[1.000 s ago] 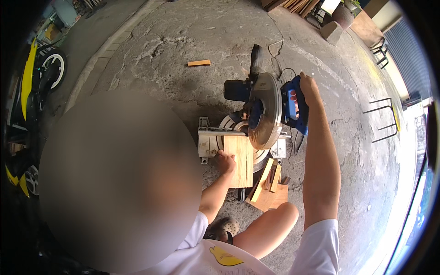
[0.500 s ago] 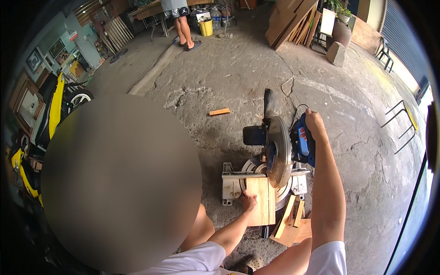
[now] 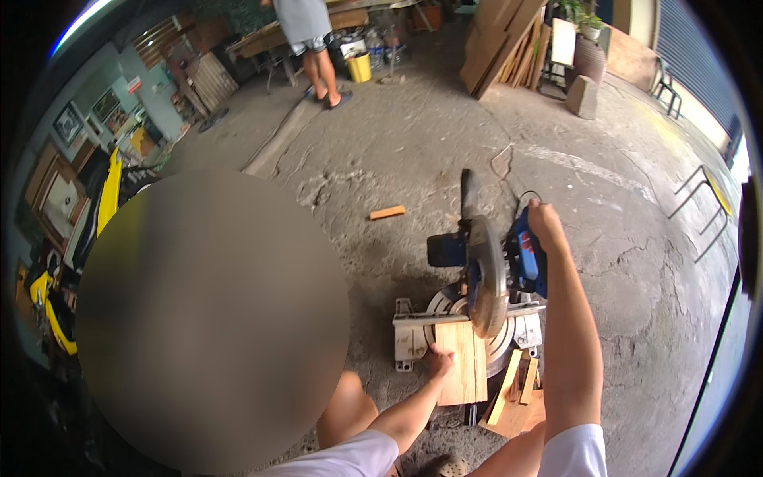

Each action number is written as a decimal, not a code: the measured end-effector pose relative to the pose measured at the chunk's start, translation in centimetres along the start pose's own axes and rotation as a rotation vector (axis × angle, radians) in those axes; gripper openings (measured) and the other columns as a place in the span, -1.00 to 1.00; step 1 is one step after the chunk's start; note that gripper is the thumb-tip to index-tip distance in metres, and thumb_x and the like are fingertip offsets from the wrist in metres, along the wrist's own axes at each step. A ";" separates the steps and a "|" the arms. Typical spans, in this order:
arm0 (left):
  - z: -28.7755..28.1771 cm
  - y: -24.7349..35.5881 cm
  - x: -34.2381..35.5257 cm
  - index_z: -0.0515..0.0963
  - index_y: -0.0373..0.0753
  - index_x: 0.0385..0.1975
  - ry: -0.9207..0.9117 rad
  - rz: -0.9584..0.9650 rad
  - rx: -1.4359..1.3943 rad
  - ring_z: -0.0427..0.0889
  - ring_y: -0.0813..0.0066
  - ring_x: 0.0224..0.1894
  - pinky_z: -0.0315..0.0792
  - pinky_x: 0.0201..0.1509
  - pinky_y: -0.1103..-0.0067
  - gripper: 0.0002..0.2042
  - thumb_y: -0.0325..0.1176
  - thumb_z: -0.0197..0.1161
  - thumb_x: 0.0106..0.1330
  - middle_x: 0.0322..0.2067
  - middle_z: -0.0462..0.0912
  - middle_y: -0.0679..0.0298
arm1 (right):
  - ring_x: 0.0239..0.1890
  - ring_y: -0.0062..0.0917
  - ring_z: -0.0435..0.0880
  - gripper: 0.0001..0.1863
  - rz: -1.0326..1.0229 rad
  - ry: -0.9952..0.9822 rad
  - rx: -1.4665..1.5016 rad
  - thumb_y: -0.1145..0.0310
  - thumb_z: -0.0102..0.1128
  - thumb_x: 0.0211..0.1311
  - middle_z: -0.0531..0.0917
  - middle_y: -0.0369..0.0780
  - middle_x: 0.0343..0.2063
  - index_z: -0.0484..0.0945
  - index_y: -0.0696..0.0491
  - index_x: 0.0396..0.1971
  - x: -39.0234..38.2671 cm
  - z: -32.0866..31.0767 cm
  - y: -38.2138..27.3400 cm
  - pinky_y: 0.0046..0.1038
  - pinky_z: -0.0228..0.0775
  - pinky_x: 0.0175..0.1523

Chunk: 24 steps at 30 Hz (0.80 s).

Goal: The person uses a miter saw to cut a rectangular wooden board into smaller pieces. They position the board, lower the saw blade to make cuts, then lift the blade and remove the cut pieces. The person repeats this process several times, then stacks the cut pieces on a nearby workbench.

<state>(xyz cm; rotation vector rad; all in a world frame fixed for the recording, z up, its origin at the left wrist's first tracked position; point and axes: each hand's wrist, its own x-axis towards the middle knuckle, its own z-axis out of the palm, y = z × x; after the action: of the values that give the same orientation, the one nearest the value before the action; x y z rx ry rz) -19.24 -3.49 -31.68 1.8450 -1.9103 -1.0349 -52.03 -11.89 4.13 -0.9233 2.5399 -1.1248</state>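
A mitre saw [image 3: 485,278] sits on the concrete floor, with its round blade raised over a flat wooden board [image 3: 463,362] on the saw's base. My right hand [image 3: 544,224] is closed around the saw's blue handle at the top. Pressed on the board's left edge, my left hand [image 3: 437,362] holds it against the saw's fence. My bare knees show at the lower edge.
Several wood offcuts [image 3: 517,393] lie right of the board by the saw's base. A small wood block [image 3: 387,212] lies on the floor beyond the saw. Another person [image 3: 310,44] stands far back near a yellow bucket [image 3: 359,67]. Planks [image 3: 501,40] lean at the back.
The view has tilted upward, showing more of the workshop's far end. Both hands have stayed on the saw handle and the board.
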 end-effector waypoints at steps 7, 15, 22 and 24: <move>-1.8 4.3 -2.0 0.35 -0.32 -0.10 -0.208 -0.122 -0.008 0.64 0.05 -0.23 0.51 -0.20 0.26 -0.63 -0.24 0.25 0.22 -0.28 0.62 -0.03 | -0.16 0.17 0.60 -0.42 0.002 0.056 -0.038 0.06 -0.26 0.39 0.61 0.24 -0.28 0.59 0.30 -0.32 -0.8 -1.0 2.1 -0.02 0.40 0.08; -1.8 4.9 -3.0 0.34 -0.34 0.03 -0.280 -0.050 0.089 0.65 0.09 -0.29 0.54 -0.27 0.24 -0.56 -0.35 0.28 0.18 -0.27 0.61 -0.06 | -0.40 -0.18 0.70 -0.60 -0.197 -0.149 -0.268 0.19 -0.17 0.39 0.64 0.06 -0.47 0.52 0.24 -0.31 -0.5 -2.1 4.8 -0.22 0.57 -0.30; -3.7 4.2 -2.9 0.03 -0.35 0.27 -0.308 -0.051 0.023 0.59 -0.01 -0.11 0.51 -0.13 0.27 -0.38 -0.27 0.18 0.33 -0.07 0.48 -0.19 | -0.25 -0.28 0.67 -0.54 -0.195 -0.207 -0.097 0.12 -0.22 0.44 0.64 0.05 -0.39 0.55 0.16 -0.41 1.0 -2.5 3.8 -0.28 0.50 -0.14; -4.5 3.4 -2.2 -0.02 -0.35 0.29 -0.184 -0.004 0.068 0.51 -0.16 -0.01 0.46 0.01 0.24 -0.31 -0.21 0.21 0.32 0.00 0.39 -0.30 | -0.49 -0.24 0.69 -0.53 -0.211 -0.188 0.028 0.15 -0.22 0.42 0.63 0.05 -0.52 0.53 0.20 -0.46 0.7 -1.4 1.4 -0.21 0.57 -0.41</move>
<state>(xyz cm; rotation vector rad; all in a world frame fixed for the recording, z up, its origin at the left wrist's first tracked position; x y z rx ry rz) -18.52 -2.94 -25.63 1.8475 -2.0692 -1.1924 -53.78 -10.75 4.10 -1.2507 2.3141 -1.0685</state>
